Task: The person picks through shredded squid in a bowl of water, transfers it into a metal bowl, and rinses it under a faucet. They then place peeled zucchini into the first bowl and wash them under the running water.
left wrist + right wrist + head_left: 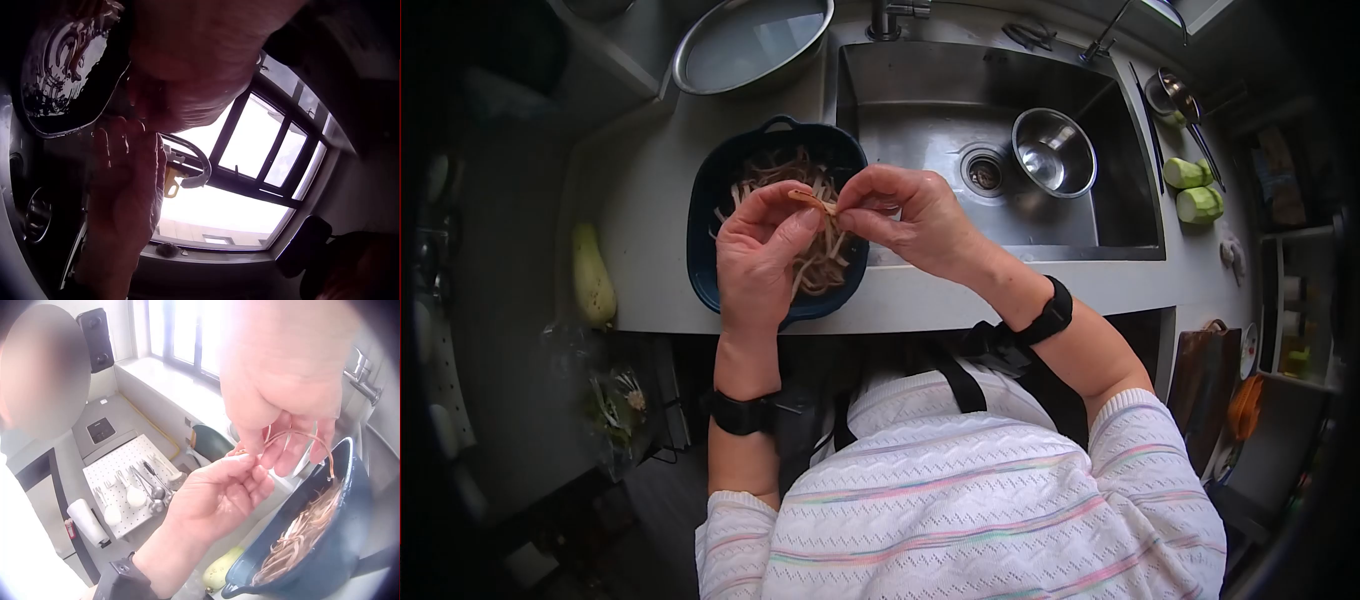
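Note:
Above the dark blue basin (703,262), my two hands meet at one thin, pinkish-brown, wet strand (299,434). My left hand (760,255) pinches it between thumb and fingertips. Close beside, my right hand (920,222) pinches the same strand with its thumb and forefinger. In the right wrist view, a length of it curves below the right fingers toward the basin. Many similar pale brown strands (825,262) lie heaped in the basin under both hands. The left wrist view is dark; the left hand (194,69) hides the strand there.
Right of the basin is a steel sink (920,130) with a steel bowl (1054,153) inside. A large basin of water (750,45) stands behind. A pale green gourd (592,275) lies at left. Cut green pieces (1200,206) and a ladle (1195,115) lie at right.

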Demonstrator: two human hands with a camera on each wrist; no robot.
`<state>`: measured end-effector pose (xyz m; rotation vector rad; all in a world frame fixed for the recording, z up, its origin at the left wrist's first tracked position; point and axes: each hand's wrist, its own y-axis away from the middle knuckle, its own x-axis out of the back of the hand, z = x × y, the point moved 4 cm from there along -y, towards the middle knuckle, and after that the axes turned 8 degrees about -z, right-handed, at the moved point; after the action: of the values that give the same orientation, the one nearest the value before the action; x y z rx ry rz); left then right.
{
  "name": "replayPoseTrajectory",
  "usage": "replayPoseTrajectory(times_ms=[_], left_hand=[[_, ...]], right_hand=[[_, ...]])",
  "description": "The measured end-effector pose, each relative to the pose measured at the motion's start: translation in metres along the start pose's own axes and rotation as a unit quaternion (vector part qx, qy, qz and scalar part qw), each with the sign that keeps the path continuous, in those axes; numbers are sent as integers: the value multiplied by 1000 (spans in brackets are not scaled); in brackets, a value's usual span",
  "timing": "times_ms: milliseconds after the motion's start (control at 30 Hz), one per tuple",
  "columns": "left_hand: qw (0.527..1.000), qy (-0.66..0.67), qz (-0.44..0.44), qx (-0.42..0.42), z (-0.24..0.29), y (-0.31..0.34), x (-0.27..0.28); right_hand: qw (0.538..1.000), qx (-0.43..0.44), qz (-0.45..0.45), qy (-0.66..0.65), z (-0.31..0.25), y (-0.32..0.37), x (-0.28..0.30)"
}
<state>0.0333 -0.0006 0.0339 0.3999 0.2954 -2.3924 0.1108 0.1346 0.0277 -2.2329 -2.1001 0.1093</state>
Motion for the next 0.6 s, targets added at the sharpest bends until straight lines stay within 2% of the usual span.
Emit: replayPoseTrajectory(times_ms=[33, 167, 233, 433, 600], left_hand=[[999, 42, -12, 9, -2, 0, -1], [999, 45, -25, -1, -4, -1, -2], [1000, -4, -17, -8, -3, 0, -3], [987, -158, -11, -32, 3, 2, -8], [966, -252, -9, -55, 6, 3, -10]], right_hand=[[1000, 2, 0, -17, 1, 1, 2], [1000, 12, -5, -12, -5, 3, 5], [993, 89, 39, 60, -12, 1, 9], [980, 81, 50, 177, -25, 0, 9], [976, 98, 46, 191, -21, -2, 9]])
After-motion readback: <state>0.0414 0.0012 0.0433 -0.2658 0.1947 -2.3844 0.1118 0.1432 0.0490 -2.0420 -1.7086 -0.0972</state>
